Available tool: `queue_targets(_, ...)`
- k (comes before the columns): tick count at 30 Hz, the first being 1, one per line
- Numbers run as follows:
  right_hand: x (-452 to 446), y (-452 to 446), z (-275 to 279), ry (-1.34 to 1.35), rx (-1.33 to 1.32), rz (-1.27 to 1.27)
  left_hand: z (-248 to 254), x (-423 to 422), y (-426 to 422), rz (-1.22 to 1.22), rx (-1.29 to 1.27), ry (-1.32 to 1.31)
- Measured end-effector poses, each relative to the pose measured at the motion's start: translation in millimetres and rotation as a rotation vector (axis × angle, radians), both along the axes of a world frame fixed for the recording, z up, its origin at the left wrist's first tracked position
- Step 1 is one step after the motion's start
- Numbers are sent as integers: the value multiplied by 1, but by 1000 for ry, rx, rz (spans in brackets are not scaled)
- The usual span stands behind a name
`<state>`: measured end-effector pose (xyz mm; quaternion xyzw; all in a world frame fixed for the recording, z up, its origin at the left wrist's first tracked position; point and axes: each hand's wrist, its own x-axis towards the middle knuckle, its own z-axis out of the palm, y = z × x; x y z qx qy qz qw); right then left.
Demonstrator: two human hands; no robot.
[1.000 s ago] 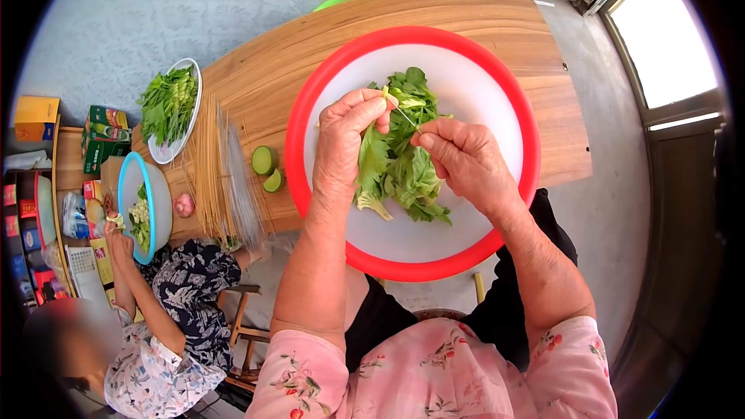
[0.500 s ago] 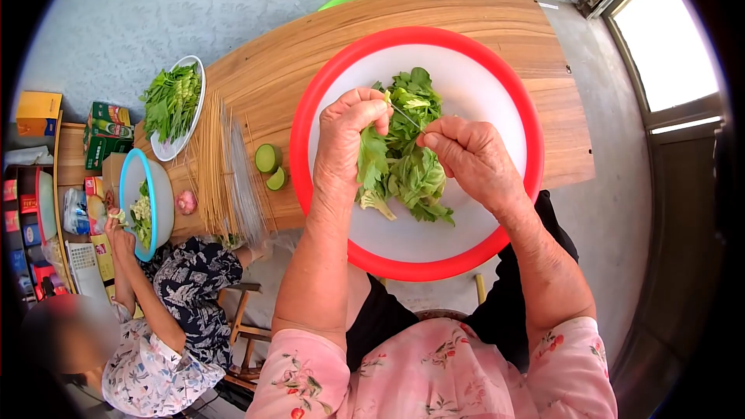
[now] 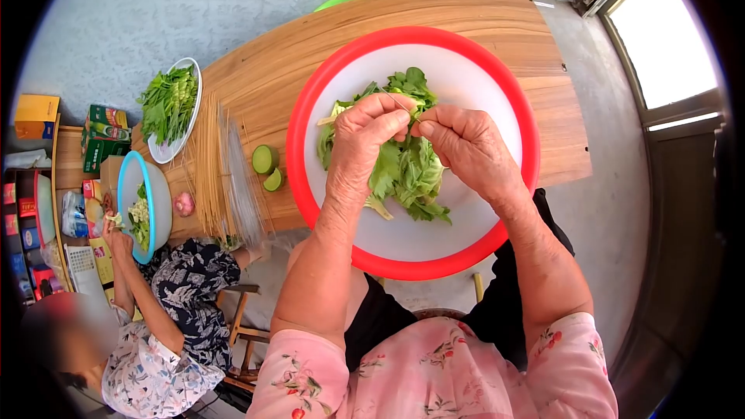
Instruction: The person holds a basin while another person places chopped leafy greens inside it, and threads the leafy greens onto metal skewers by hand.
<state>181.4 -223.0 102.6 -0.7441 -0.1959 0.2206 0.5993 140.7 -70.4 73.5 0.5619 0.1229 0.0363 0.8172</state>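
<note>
The large basin (image 3: 413,262) has a red rim and a white inside, with green leaves (image 3: 410,171) in it. The table (image 3: 326,39) is brown with wood grain. Pink sleeves (image 3: 299,368) carry red and green floral prints. The smaller basin (image 3: 161,202) is rimmed in light blue. The co-worker's white shirt (image 3: 155,368) is patterned, and the dark navy trousers (image 3: 190,279) bear pale motifs.

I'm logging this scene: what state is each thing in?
Left hand: fingers pinched, hold unclear
Right hand: fingers pinched, hold unclear
Red-rimmed basin: upright, holding loose leaves
White plate: loaded
Blue-rimmed bowl: partly filled
Green produce: cut
Thin sticks: loose, side by side
Pinkish bulb: apparently whole
</note>
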Motion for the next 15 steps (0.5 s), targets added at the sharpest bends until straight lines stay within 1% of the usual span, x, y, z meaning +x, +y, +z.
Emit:
queue_targets(2, 1, -1, -1, 6, 7, -5, 1, 0, -1, 1, 16, -14)
queue_targets(4, 1, -2, -3, 15, 17, -9, -1, -1, 2, -67, -2, -45)
queue_targets(6, 3, -4, -5, 21, -23, 24, -6, 0, 2, -58, 30, -88)
queue_targets(10, 4, -4, -10, -7, 3, 11, -4, 4, 3, -44, 85, -169)
queue_targets(11, 4, -5, -11, -103, -42, 19, -4, 3, 5, -44, 85, -168)
queue_targets(12, 4, -6, -11, -200, -88, 28, -3, 2, 7, -34, 60, -113)
queue_targets(13, 2, -5, -11, -199, -88, 29, -3, 1, 8, -25, 35, -58)
queue_targets(15, -2, -1, -10, -292, -14, -116, 0, 0, 7, -13, 14, -38)
